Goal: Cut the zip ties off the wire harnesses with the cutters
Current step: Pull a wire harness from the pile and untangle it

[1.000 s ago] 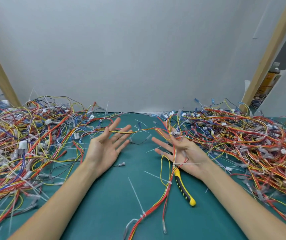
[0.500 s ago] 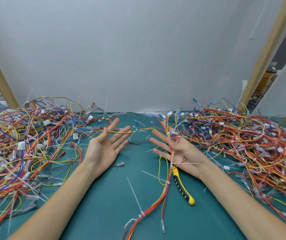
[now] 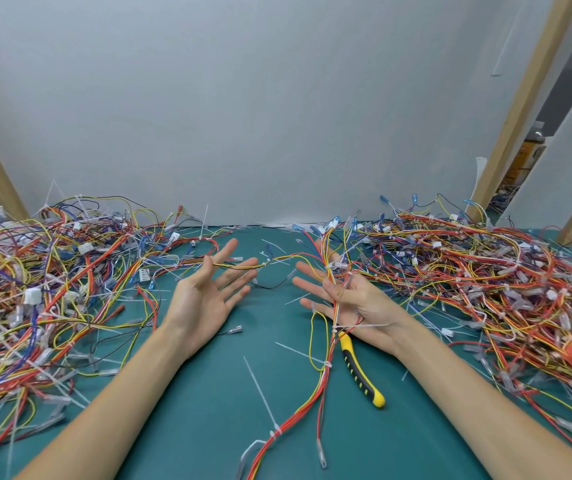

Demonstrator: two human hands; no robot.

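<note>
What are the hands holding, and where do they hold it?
Nothing looks gripped. A yellow wire lies across the straight fingers of the left hand; a wire harness drapes over the open palm of the right hand.

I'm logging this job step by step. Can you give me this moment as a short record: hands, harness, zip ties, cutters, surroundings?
left hand: palm up, fingers spread, yellow wire across the fingers
right hand: palm up, fingers straight, harness draped over the palm
harness: runs from the right palm down toward the viewer
zip tie: uncut, on the harness by the right wrist
cutters: lying on the mat, head hidden under the right hand, not held
wire piles: heaped on both sides
</note>
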